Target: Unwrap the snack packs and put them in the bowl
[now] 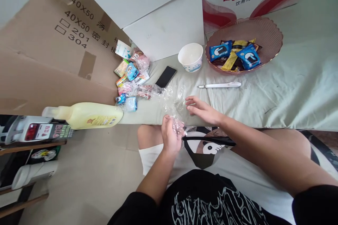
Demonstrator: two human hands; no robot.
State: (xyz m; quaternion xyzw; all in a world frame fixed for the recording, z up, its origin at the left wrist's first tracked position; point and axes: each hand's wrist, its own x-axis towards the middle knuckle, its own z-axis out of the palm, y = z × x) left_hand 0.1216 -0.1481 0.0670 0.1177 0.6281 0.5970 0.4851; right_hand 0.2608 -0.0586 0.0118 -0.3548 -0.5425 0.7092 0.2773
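Note:
My left hand (171, 134) is closed around a crumpled clear plastic wrapper (173, 102) at the front edge of the cloth-covered surface. The wrapper's loose film spreads forward toward a black phone (166, 76). My right hand (202, 109) hovers just right of the film, fingers apart, holding nothing. A white utility knife (219, 85) lies beyond my right hand. Behind it stand a white paper cup (190, 58) and a pink scalloped bowl (271, 38) holding blue and yellow snack packets (248, 57).
Left of the phone lies a heap of wrappers and small packets (132, 74). A pale yellow bottle (92, 115) rests on its side by a big brown carton (60, 59). White boxes (169, 21) wall off the back, with a red-printed carton (219, 10) beside them.

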